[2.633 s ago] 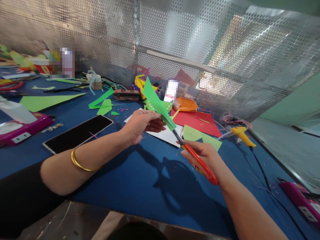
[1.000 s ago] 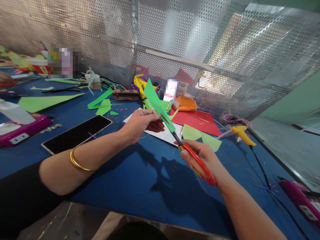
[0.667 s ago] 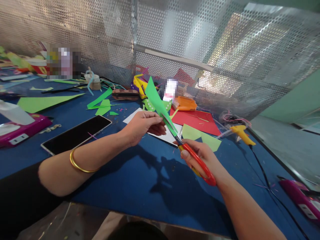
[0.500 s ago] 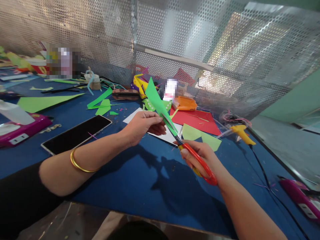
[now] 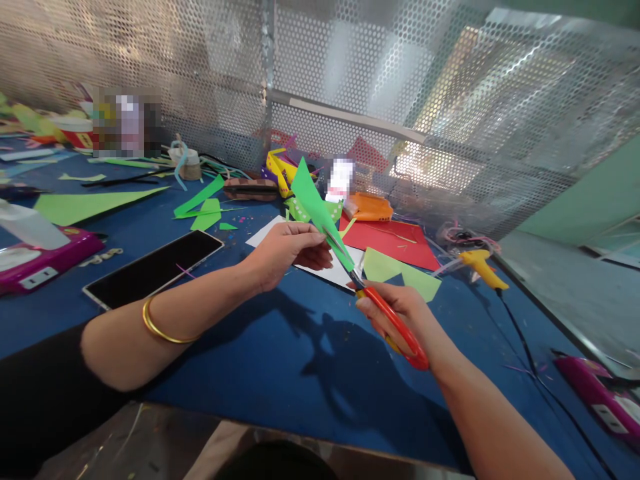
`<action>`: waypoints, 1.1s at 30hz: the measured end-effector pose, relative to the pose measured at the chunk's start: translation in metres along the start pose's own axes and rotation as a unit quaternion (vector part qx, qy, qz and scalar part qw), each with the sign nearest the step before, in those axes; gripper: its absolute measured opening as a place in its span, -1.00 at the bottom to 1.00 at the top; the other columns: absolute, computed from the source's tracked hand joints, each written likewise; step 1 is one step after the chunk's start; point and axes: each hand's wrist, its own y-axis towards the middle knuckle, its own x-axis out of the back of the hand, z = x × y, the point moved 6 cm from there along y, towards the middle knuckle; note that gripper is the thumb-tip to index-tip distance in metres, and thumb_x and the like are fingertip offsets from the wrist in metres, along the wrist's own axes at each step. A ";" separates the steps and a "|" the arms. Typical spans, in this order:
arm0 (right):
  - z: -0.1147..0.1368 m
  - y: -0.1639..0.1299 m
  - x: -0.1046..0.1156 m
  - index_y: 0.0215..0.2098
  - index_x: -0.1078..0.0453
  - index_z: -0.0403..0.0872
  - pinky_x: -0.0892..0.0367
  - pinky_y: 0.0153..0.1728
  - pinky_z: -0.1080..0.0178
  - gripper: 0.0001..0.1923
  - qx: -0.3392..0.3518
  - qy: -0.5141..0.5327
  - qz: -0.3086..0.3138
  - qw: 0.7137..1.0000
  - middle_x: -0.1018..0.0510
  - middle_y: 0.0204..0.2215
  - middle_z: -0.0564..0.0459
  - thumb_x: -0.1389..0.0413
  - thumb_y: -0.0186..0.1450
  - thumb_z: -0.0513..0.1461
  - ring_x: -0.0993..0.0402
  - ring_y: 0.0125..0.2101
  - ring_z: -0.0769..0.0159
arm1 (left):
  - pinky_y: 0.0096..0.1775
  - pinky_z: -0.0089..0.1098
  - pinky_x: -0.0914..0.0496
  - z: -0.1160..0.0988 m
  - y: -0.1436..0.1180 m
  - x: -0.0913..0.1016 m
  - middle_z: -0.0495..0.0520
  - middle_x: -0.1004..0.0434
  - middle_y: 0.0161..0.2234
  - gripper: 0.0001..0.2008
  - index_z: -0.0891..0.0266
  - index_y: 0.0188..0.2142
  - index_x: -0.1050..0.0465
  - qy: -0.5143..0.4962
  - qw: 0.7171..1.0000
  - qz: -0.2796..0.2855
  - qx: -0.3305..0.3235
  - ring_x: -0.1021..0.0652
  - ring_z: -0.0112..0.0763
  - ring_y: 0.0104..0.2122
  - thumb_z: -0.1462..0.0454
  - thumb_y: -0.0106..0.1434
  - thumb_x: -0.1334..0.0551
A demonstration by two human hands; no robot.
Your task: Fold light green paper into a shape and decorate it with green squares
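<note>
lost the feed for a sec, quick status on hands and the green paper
Left hand pinching green paper, held above the table. Right hand gripping red scissors, blades in the paper's lower edge. Nothing blocking the cut.

Left hand (image 5: 285,252) pinches a pointed bright-green paper cutout (image 5: 313,200) above the blue-covered table (image 5: 240,360). Right hand (image 5: 400,319) grips red-handled scissors (image 5: 385,310), blades in the paper's lower edge.

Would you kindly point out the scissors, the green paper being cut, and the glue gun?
scissors (image 5: 397,325): head view, on the red handle.
green paper (image 5: 307,193): head view, on its upper pointed part.
glue gun (image 5: 481,265): head view, on its yellow body.
</note>
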 end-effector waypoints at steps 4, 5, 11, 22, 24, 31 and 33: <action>0.002 0.001 0.000 -0.22 -0.53 -0.13 -0.06 -0.63 0.33 -0.58 0.013 -0.011 0.011 1.000 -0.20 -0.70 0.21 -0.15 0.19 0.04 -0.11 -0.69 0.47 | -0.38 -0.35 -0.47 0.001 0.002 0.004 0.10 -0.59 -0.55 -0.75 0.30 -0.54 -0.51 -0.007 1.000 -0.011 0.003 -0.59 -0.34 -0.54 0.16 0.15 -0.29; 0.002 0.002 0.000 -0.24 -0.53 -0.13 -0.06 -0.63 0.33 -0.59 0.017 -0.010 0.015 1.000 -0.21 -0.68 0.20 -0.14 0.19 0.04 -0.10 -0.69 0.48 | -0.39 -0.36 -0.47 0.001 0.002 0.005 0.09 -0.58 -0.56 -0.75 0.30 -0.55 -0.50 -0.008 1.000 -0.019 0.003 -0.59 -0.35 -0.54 0.16 0.14 -0.29; -0.002 0.006 -0.002 -0.12 -0.49 -0.14 -0.09 -0.66 0.34 -0.44 0.033 0.003 0.036 0.999 -0.31 -0.59 0.14 -0.12 0.18 0.14 -0.14 -0.68 0.47 | -0.36 -0.37 -0.47 0.000 0.004 0.008 0.06 -0.56 -0.58 -0.78 0.29 -0.57 -0.44 -0.009 0.999 -0.045 -0.005 -0.57 -0.40 -0.56 0.21 0.11 -0.33; 0.008 -0.002 -0.004 -0.09 -0.40 -0.17 -0.10 -0.62 0.35 -0.37 0.034 0.038 0.054 0.997 -0.34 -0.53 0.12 -0.09 0.21 0.19 -0.20 -0.62 0.46 | -0.37 -0.38 -0.48 0.002 0.003 0.007 0.06 -0.56 -0.60 -0.81 0.30 -0.58 -0.46 -0.031 0.999 -0.043 0.010 -0.57 -0.40 -0.56 0.27 0.12 -0.31; 0.009 -0.003 -0.004 -0.11 -0.41 -0.18 -0.09 -0.62 0.34 -0.37 0.024 0.042 0.052 0.997 -0.34 -0.55 0.13 -0.09 0.21 0.20 -0.20 -0.64 0.46 | -0.37 -0.37 -0.49 0.002 0.003 0.007 0.06 -0.57 -0.60 -0.80 0.30 -0.58 -0.46 -0.031 0.999 -0.043 0.010 -0.57 -0.40 -0.56 0.27 0.12 -0.31; 0.005 -0.003 -0.003 -0.10 -0.44 -0.16 -0.08 -0.65 0.35 -0.37 -0.003 0.055 0.053 0.997 -0.30 -0.62 0.17 -0.10 0.19 0.20 -0.14 -0.69 0.48 | -0.38 -0.39 -0.49 0.001 0.003 0.007 0.04 -0.57 -0.59 -0.82 0.29 -0.56 -0.46 -0.030 0.998 -0.049 -0.013 -0.58 -0.40 -0.54 0.28 0.12 -0.33; 0.005 -0.003 -0.002 -0.11 -0.45 -0.16 -0.08 -0.65 0.35 -0.38 -0.006 0.054 0.047 0.997 -0.30 -0.61 0.16 -0.11 0.18 0.19 -0.15 -0.69 0.49 | -0.38 -0.40 -0.50 0.002 0.003 0.006 0.02 -0.56 -0.59 -0.83 0.29 -0.56 -0.45 -0.034 0.998 -0.048 -0.019 -0.59 -0.40 -0.54 0.29 0.12 -0.32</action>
